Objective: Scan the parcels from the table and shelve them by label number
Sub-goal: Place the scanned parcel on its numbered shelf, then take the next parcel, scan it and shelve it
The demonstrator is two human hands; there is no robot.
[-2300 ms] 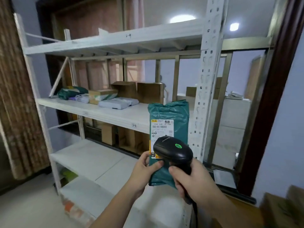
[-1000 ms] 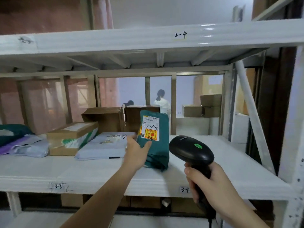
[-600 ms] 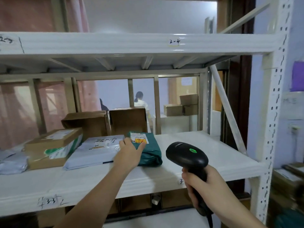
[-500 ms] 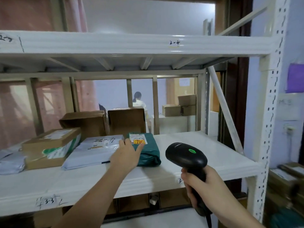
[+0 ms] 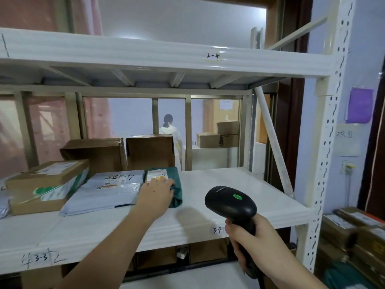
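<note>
Now we see the green parcel [image 5: 169, 185], upright a second ago, lying flat on the middle shelf [image 5: 229, 184] beside the grey mailer [image 5: 108, 189], our left hand [image 5: 155, 196] resting open-fingered on it, our right hand [image 5: 253, 236] gripping the scanner [image 5: 230, 202], so this one looks shelved.

Left hand [image 5: 155, 195] rests flat on a green parcel [image 5: 176, 184] lying on the white shelf [image 5: 229, 184] beside a grey mailer [image 5: 108, 190]; right hand [image 5: 256, 243] grips a black scanner [image 5: 230, 202] upright.
</note>
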